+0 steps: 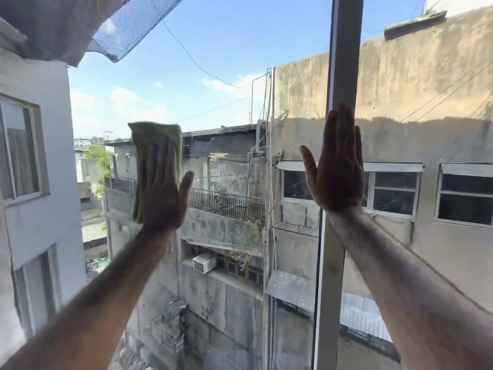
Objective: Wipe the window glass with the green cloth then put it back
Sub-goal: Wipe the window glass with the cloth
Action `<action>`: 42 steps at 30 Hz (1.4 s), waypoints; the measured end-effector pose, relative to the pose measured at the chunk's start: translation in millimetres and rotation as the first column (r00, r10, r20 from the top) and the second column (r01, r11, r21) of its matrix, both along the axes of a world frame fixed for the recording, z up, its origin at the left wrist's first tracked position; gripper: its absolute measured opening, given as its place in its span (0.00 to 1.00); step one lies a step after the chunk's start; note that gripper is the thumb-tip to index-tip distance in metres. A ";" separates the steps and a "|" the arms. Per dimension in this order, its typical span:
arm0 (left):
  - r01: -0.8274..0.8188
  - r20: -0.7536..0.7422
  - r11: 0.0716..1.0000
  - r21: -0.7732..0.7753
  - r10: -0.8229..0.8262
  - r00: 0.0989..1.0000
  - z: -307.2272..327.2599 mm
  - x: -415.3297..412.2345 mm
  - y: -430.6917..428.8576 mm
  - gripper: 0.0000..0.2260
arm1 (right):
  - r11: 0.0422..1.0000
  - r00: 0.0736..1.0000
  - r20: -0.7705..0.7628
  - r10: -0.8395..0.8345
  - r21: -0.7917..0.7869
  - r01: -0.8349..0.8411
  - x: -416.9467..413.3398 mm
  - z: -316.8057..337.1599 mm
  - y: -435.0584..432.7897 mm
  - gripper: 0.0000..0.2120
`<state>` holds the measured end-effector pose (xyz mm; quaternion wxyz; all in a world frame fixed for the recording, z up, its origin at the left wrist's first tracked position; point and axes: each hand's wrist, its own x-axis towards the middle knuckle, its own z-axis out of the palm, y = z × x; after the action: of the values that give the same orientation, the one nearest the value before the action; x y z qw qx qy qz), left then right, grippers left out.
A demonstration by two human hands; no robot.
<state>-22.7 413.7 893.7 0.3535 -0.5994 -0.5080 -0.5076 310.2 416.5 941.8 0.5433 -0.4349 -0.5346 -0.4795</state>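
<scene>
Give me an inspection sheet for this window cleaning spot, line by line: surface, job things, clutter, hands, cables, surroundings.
Surface: window glass, clear view through it; a white vertical frame divides the panes.
Job's things: green cloth, folded, pressed flat against the glass.
Clutter: nothing seen.
Hands: left hand flat on the cloth with fingers extended; right hand open, palm against the frame, holding nothing.
Cables: utility wires run outside across the sky and between buildings; none indoors.
Surroundings: weathered concrete buildings, a railed balcony, an air conditioner, blue sky.
</scene>
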 end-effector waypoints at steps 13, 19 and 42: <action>0.093 -0.828 0.995 -0.027 -0.075 0.555 -58.0 46.8 2.2 0.37 | 1.000 1.000 0.002 -0.010 0.006 0.010 1.9 -0.7 1.2 0.36; -0.053 -0.312 0.995 0.088 0.078 0.947 7.8 7.8 11.0 0.34 | 1.000 1.000 -0.012 0.005 0.014 -0.005 1.1 0.2 5.9 0.37; 0.066 -0.439 0.998 0.019 -0.051 0.897 81.5 114.4 -36.9 0.14 | 0.999 0.999 -0.006 -0.036 -0.033 0.036 1.6 -0.5 -1.2 0.36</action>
<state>91.8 376.7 975.2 0.4534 -0.7072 -0.3885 -0.3786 311.9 415.3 941.3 0.5290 -0.4547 -0.5328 -0.4791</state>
